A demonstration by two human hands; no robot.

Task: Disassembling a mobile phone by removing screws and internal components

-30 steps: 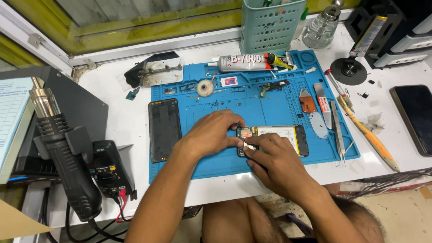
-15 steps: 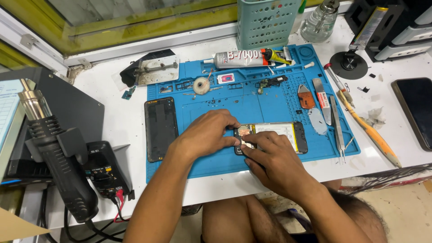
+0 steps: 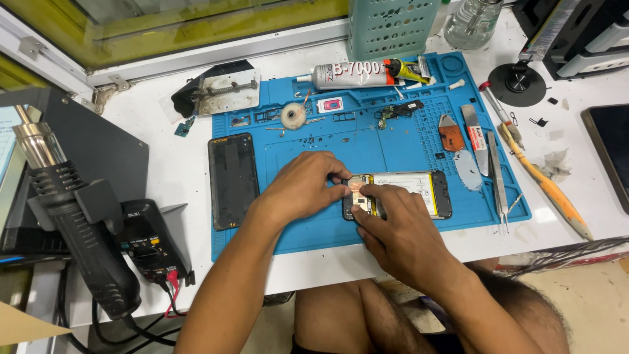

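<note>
Both pinched together on the opened smartphone [image 3: 419,190] near the blue repair mat's [image 3: 393,144] front edge: left hand [image 3: 304,187], right hand [image 3: 400,233], fingertips touching its exposed end.

A bright blue repair mat [image 3: 393,141] with a moulded grid pattern covers the middle of a white worktop [image 3: 164,151]. On it lies an opened phone [image 3: 419,193], black-framed, its battery pale yellow-white and its circuit end gold and tan. Toward the mat's left edge sits a glossy black back cover [image 3: 232,180]. Along the mat's far edge rests a grey glue tube [image 3: 350,75] with a black-and-yellow end. A pale teal lattice basket [image 3: 392,26] stands at the worktop's far edge; an orange-handled tool [image 3: 553,193] lies near the right edge. A black heat gun [image 3: 78,229] with a silver nozzle occupies the left edge.
</note>
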